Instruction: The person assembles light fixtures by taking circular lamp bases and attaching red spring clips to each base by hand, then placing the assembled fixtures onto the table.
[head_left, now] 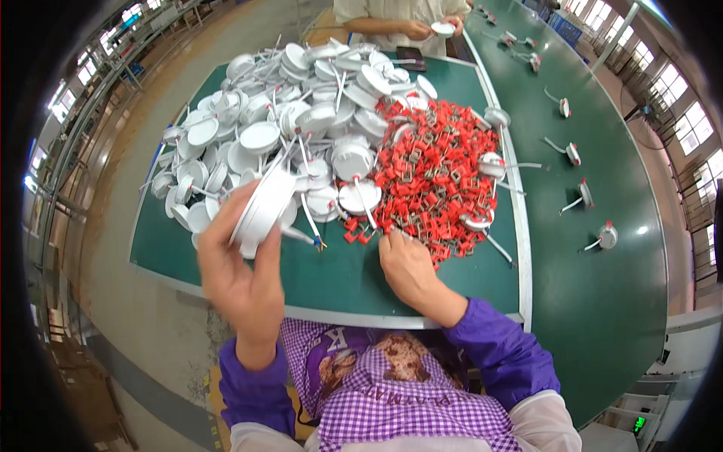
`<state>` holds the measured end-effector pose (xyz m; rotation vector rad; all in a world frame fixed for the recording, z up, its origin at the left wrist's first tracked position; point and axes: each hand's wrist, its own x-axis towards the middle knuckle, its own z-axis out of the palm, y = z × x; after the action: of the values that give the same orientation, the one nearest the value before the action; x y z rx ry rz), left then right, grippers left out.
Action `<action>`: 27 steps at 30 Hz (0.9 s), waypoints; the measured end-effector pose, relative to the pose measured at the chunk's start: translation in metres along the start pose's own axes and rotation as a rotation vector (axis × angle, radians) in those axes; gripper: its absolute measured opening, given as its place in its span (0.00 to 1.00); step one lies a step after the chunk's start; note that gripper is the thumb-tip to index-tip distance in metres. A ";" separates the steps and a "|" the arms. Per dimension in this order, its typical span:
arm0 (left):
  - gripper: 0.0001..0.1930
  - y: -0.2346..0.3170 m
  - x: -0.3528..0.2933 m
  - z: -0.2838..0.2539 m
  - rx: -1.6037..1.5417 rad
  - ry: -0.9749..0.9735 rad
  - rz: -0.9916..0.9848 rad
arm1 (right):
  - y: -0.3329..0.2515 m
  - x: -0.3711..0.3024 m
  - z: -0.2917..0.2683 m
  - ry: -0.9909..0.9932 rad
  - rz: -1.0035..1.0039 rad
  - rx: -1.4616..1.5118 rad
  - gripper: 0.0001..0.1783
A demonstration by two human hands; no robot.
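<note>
My left hand [242, 279] grips a round white lamp housing [267, 205] by its rim, raised above the near left of the table and turned on edge. A white cable with bare coloured wire ends [319, 242] shows just right of it; whether it belongs to that housing I cannot tell. My right hand [407, 265] is at the near edge of a heap of small red clips with metal parts [433, 169]. Its fingers are bent together at the clips, and what they hold is hidden. Behind my left hand lies a large pile of similar white round housings with cables [260, 137].
The green table [339, 282] has a pale metal edge. Along the right runs a green conveyor belt [580, 286] carrying spaced housings, such as one with its cable [607, 235]. Across the table a person's hands [418, 30] hold another white housing [443, 29]. A dark box [410, 58] sits nearby.
</note>
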<state>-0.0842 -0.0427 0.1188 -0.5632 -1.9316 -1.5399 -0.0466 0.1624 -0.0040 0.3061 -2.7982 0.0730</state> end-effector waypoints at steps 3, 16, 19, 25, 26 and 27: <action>0.16 0.004 -0.018 -0.012 -0.051 0.173 0.118 | 0.004 -0.003 0.000 0.038 0.006 0.020 0.04; 0.19 -0.019 0.023 -0.011 0.152 0.811 0.441 | -0.002 -0.010 -0.001 0.029 0.081 0.019 0.05; 0.18 0.003 0.033 -0.020 -0.233 0.729 0.469 | 0.002 -0.010 0.001 0.032 0.123 0.034 0.05; 0.16 0.004 -0.052 0.023 -0.848 0.096 -0.616 | 0.004 -0.005 -0.021 0.177 0.209 0.300 0.05; 0.15 0.006 -0.061 0.029 -0.892 0.031 -0.841 | 0.007 -0.007 -0.027 0.196 0.304 0.517 0.05; 0.14 -0.001 -0.074 0.035 -0.946 -0.009 -1.009 | 0.011 -0.010 -0.032 0.210 0.405 0.734 0.05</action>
<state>-0.0379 -0.0063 0.0624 0.1453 -1.4023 -3.1074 -0.0300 0.1777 0.0234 -0.1118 -2.4719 1.1564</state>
